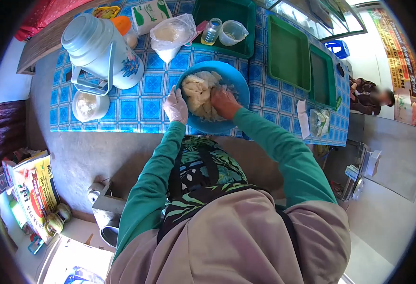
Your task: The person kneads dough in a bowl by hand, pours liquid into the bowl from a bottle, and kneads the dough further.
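Note:
A lump of pale, sticky dough (198, 94) lies in a blue bowl (241, 80) at the table's front edge, with loose flour around it. My left hand (175, 106) holds the bowl's left rim; it looks whitish, from a glove or flour, I cannot tell which. My right hand (224, 102) is inside the bowl, its fingers curled and pressed into the dough's right side. The fingertips are partly hidden in the dough.
Left stand a large thermos jug (101, 54) and a white tub (90, 105). Behind the bowl are a plastic bag of white powder (171, 35), a glass jar (211, 31) and a measuring cup (233, 33). Green trays (288, 52) lie right; a person (371, 97) sits beyond.

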Demonstrator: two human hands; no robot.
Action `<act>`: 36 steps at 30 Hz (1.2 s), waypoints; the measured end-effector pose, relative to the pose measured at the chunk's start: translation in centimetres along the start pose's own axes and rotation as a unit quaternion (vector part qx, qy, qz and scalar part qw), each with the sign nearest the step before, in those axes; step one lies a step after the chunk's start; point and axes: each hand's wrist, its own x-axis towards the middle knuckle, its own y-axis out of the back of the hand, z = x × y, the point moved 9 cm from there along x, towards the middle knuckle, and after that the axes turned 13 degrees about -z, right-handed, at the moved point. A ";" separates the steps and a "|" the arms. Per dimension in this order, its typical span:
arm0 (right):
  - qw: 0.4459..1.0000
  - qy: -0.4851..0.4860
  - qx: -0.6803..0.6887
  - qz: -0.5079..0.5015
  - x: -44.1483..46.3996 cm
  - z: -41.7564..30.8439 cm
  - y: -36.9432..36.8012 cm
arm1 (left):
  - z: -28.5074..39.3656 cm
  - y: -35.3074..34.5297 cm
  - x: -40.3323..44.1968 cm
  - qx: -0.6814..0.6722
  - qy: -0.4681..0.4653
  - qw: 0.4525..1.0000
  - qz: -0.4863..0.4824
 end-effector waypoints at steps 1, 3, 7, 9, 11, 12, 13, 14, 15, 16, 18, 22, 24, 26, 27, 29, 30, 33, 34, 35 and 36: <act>0.993 -0.031 0.097 -0.060 0.9 0.9 -0.2 | 0.0 0.0 0.1 -0.014 -0.003 1.000 0.009; 0.973 -0.061 0.189 -0.117 1.3 1.6 -0.9 | 0.0 0.2 0.0 -0.017 -0.008 0.999 0.028; 0.978 0.012 0.197 0.072 0.0 4.4 -6.1 | 0.7 0.4 -0.3 0.017 0.002 1.000 0.012; 0.965 0.189 0.107 0.147 -2.3 1.5 -3.7 | 1.0 0.7 -0.1 0.029 0.004 1.000 0.000; 0.447 -0.027 0.880 0.160 -5.2 3.5 -1.4 | 0.4 0.2 0.0 0.032 -0.015 0.999 -0.005; 0.446 -0.031 0.880 0.161 -5.2 3.0 -0.7 | 0.3 0.2 -0.1 0.032 -0.015 0.999 -0.009; 0.477 0.017 0.855 0.204 -5.3 3.0 1.3 | 0.4 0.2 -0.1 0.033 -0.017 0.999 -0.011; 0.505 0.065 0.825 0.245 -5.5 2.9 3.3 | 0.6 0.2 0.0 0.035 -0.020 0.999 -0.013; 0.631 -0.007 0.757 0.170 -5.0 1.7 4.5 | 0.4 0.1 0.1 0.031 -0.033 0.999 -0.003; 0.755 0.004 0.641 0.137 -4.1 0.1 5.4 | 0.3 0.1 0.2 0.030 -0.035 0.999 -0.005; 0.856 0.009 0.507 0.099 -2.5 -2.3 5.3 | 0.4 0.0 0.1 0.057 -0.045 0.997 0.001; 0.964 0.061 0.234 0.108 -0.1 -4.7 4.2 | 0.5 0.0 -0.1 0.000 -0.043 0.999 -0.005; 0.976 0.050 0.213 -0.001 2.0 -6.0 1.6 | 1.0 0.1 -0.2 0.034 -0.039 0.999 -0.010; 0.997 -0.053 0.047 -0.001 3.6 -6.1 -0.4 | 0.9 0.2 -0.2 -0.002 -0.030 1.000 -0.001; 0.998 -0.050 0.046 0.002 4.0 -5.8 0.1 | 0.8 0.3 -0.2 0.005 -0.039 0.999 0.014; 0.993 -0.027 0.069 -0.096 5.0 -5.9 -0.4 | 0.5 0.3 -0.2 0.029 -0.025 0.999 0.013; 0.993 -0.027 0.070 -0.093 5.2 -5.6 -0.7 | 0.4 0.2 -0.1 0.047 -0.014 0.999 0.011; 0.990 -0.035 0.084 0.108 3.3 -4.0 1.8 | 0.2 0.0 0.0 0.001 -0.029 0.999 0.024; 0.983 -0.062 0.156 0.074 3.1 -2.8 2.0 | 0.2 0.2 0.1 -0.023 -0.052 0.997 0.050; 0.969 -0.083 0.227 0.039 3.0 -2.0 2.0 | -0.3 -0.1 0.2 -0.032 -0.049 0.997 0.048; 0.970 -0.078 0.226 0.040 2.8 -1.4 1.9 | 0.0 0.3 0.2 -0.032 -0.047 0.997 0.054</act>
